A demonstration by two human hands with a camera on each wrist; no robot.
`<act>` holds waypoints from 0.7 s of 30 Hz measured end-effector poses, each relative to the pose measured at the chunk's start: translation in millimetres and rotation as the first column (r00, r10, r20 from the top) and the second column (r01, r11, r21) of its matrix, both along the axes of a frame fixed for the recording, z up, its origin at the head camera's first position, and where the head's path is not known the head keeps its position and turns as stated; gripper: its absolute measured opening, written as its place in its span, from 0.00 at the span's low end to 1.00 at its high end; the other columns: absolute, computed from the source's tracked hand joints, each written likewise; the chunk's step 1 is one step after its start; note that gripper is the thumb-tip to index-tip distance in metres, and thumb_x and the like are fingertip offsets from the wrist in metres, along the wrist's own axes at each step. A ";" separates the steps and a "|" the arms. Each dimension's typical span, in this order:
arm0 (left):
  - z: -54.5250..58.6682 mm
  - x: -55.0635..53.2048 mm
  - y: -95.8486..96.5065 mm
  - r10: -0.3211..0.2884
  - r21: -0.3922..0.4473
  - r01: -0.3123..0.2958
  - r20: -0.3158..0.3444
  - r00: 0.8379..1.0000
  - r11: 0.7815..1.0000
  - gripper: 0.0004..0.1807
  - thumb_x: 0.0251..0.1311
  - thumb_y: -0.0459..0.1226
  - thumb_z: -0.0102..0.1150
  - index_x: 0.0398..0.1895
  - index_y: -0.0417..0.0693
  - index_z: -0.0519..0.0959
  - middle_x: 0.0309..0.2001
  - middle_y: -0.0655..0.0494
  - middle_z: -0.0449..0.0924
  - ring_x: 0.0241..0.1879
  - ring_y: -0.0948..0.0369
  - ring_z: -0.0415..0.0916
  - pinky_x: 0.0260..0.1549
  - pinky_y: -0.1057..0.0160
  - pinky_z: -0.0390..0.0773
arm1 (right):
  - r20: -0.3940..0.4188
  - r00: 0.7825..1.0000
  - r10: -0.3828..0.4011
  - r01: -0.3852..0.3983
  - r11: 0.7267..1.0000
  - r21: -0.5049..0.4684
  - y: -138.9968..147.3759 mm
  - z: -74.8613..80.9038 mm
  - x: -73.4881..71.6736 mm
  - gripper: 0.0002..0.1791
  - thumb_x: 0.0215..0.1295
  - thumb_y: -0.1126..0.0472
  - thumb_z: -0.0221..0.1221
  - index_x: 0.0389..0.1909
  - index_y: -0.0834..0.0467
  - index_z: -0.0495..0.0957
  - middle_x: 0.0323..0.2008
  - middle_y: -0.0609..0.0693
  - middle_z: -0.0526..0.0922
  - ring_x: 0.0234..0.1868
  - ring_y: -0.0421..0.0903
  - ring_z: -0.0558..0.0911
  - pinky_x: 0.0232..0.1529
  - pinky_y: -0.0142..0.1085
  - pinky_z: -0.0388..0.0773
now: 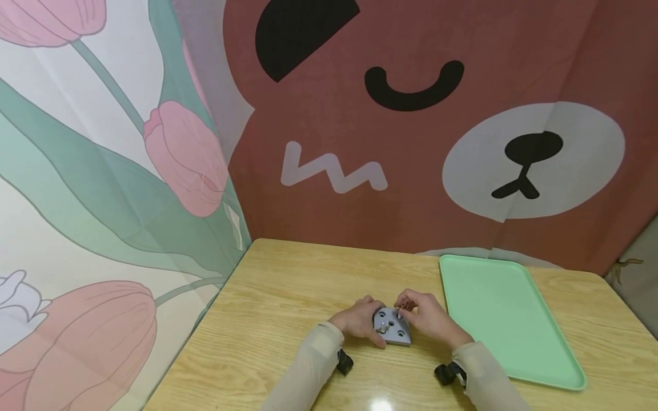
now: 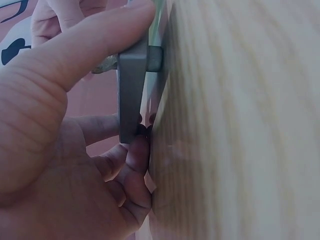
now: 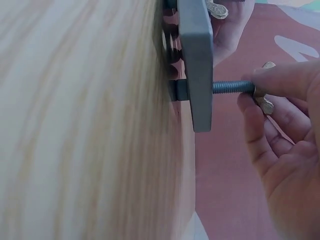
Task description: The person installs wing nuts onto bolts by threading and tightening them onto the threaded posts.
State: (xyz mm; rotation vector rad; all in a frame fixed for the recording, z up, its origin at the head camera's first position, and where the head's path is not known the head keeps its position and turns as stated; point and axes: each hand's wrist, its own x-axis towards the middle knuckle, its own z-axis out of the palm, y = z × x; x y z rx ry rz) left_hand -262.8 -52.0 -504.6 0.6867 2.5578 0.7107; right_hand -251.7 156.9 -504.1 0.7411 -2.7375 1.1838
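A grey metal plate (image 1: 396, 337) with several holes is held just over the table by my left hand (image 1: 360, 319). The thumb lies along its near edge, and the other fingers reach round the far side. A threaded bolt (image 3: 230, 87) stands up through the plate, its head (image 3: 181, 90) below. My right hand (image 1: 429, 315) pinches a brass-coloured wing nut (image 3: 268, 106) at the bolt's tip between thumb and fingers. Another wing nut (image 3: 218, 10) sits close against the plate, on the left side in the head view (image 1: 382, 327).
A light green tray (image 1: 514, 319) lies on the wood-grain table (image 1: 288, 274) to the right of my right hand. Printed cloths with a bear (image 1: 329, 228) and tulips hang behind and left of the table. Each wrist wears a black camera mount (image 1: 344, 362).
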 end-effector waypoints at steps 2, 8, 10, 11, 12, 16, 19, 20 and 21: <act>0.4 0.0 0.2 0.001 0.001 -0.001 -0.003 1.000 1.000 0.42 0.39 0.49 0.77 0.61 0.54 0.70 0.44 0.64 0.64 0.40 0.66 0.61 0.38 0.66 0.67 | -0.005 1.000 0.003 -0.003 1.000 -0.002 0.6 -0.2 -0.2 0.06 0.60 0.65 0.63 0.36 0.51 0.79 0.32 0.45 0.81 0.32 0.37 0.78 0.33 0.35 0.75; -0.1 0.4 0.1 0.002 -0.006 -0.002 -0.009 1.000 1.000 0.44 0.38 0.50 0.77 0.62 0.53 0.69 0.45 0.64 0.64 0.41 0.66 0.61 0.37 0.67 0.67 | -0.015 1.000 -0.014 0.014 0.999 0.042 2.7 -2.3 -2.2 0.05 0.60 0.63 0.64 0.35 0.50 0.83 0.31 0.37 0.80 0.29 0.35 0.75 0.29 0.32 0.73; -0.2 0.6 0.1 0.004 -0.006 -0.004 -0.008 1.000 1.000 0.44 0.38 0.50 0.77 0.62 0.54 0.69 0.45 0.64 0.64 0.41 0.66 0.61 0.37 0.67 0.67 | -0.017 1.000 -0.010 0.011 0.999 0.040 2.9 -2.4 -2.2 0.04 0.60 0.63 0.64 0.35 0.50 0.83 0.31 0.37 0.79 0.28 0.35 0.74 0.29 0.32 0.73; -0.1 0.6 0.2 0.006 -0.005 -0.006 -0.008 1.000 1.000 0.43 0.38 0.50 0.77 0.62 0.54 0.69 0.44 0.64 0.64 0.41 0.66 0.61 0.37 0.66 0.67 | -0.020 1.000 -0.004 0.005 0.999 0.032 2.9 -2.3 -2.2 0.05 0.59 0.63 0.64 0.34 0.50 0.84 0.31 0.37 0.80 0.28 0.35 0.74 0.29 0.32 0.73; 0.0 0.6 0.3 0.007 -0.004 -0.007 -0.008 1.000 1.000 0.43 0.38 0.50 0.77 0.62 0.54 0.69 0.44 0.64 0.64 0.41 0.66 0.61 0.37 0.66 0.67 | -0.023 1.000 0.003 -0.003 1.000 0.025 2.7 -2.1 -2.1 0.05 0.59 0.64 0.64 0.34 0.50 0.83 0.31 0.37 0.79 0.28 0.35 0.75 0.29 0.32 0.73; 0.5 0.6 0.2 0.003 -0.005 -0.003 -0.011 1.000 1.000 0.43 0.38 0.50 0.77 0.62 0.54 0.69 0.44 0.64 0.64 0.40 0.66 0.61 0.37 0.66 0.67 | -0.033 0.999 0.036 -0.036 0.999 -0.019 1.5 -0.9 -1.6 0.05 0.56 0.64 0.67 0.32 0.50 0.84 0.32 0.39 0.79 0.30 0.37 0.75 0.31 0.33 0.74; 1.1 0.8 0.1 -0.002 -0.012 0.002 -0.011 1.000 1.000 0.43 0.39 0.51 0.77 0.62 0.54 0.69 0.44 0.64 0.64 0.40 0.66 0.62 0.37 0.66 0.68 | -0.044 0.998 0.041 -0.043 0.999 -0.031 0.8 -0.6 -1.5 0.04 0.55 0.63 0.68 0.30 0.50 0.84 0.34 0.39 0.78 0.31 0.37 0.75 0.32 0.32 0.74; 1.4 0.8 -0.1 -0.002 -0.014 0.002 -0.009 1.000 1.000 0.43 0.39 0.51 0.76 0.62 0.54 0.69 0.44 0.64 0.64 0.41 0.66 0.62 0.37 0.66 0.68 | -0.050 0.998 0.041 -0.042 0.999 -0.025 0.7 -0.5 -1.5 0.04 0.56 0.63 0.67 0.30 0.51 0.84 0.36 0.40 0.78 0.32 0.37 0.76 0.32 0.32 0.74; 1.4 0.7 -0.3 -0.002 -0.017 0.002 -0.008 1.000 1.000 0.43 0.39 0.51 0.76 0.62 0.54 0.69 0.44 0.64 0.64 0.41 0.66 0.62 0.37 0.66 0.67 | -0.055 0.998 0.038 -0.039 0.999 -0.018 0.6 -0.3 -1.3 0.05 0.56 0.64 0.67 0.31 0.51 0.84 0.37 0.42 0.79 0.32 0.37 0.76 0.32 0.32 0.74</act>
